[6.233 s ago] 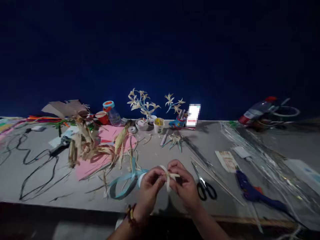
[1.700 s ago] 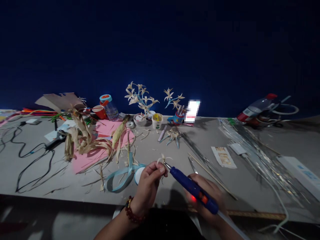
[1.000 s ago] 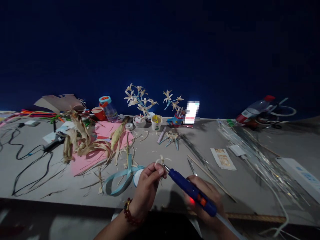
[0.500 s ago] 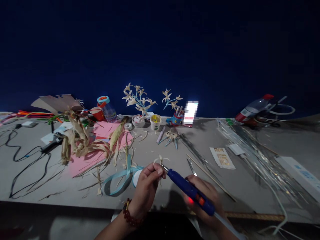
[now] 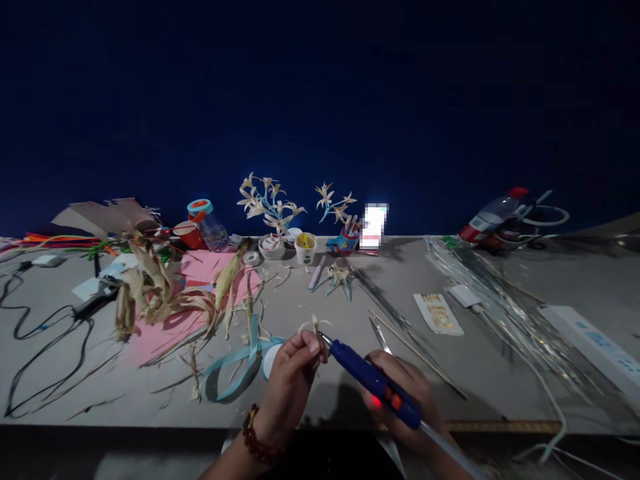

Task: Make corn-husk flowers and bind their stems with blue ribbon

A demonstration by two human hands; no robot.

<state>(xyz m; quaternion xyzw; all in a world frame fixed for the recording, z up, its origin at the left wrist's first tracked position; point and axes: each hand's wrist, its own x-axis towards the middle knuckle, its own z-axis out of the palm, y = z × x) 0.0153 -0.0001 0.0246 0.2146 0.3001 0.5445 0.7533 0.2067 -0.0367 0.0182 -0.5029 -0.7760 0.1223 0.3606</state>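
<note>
Tabletop (image 5: 485,360) spreads on every side of the blue glue gun (image 5: 370,378), its front edge (image 5: 150,424) near the tool's rear end, grey surface showing just past the nozzle (image 5: 325,339). The right hand (image 5: 413,387) has its fingers wrapped around the glue gun. At the nozzle, the left hand (image 5: 290,367) pinches a small pale flower-like piece (image 5: 315,321) between thumb and fingers; whether tip and piece touch cannot be told. Beyond the gun stand a white bowl (image 5: 273,253) with something pale inside, a blue cup (image 5: 349,245) of slim sticks (image 5: 351,225), and a white tub (image 5: 306,257) holding something yellow (image 5: 304,241).
</note>
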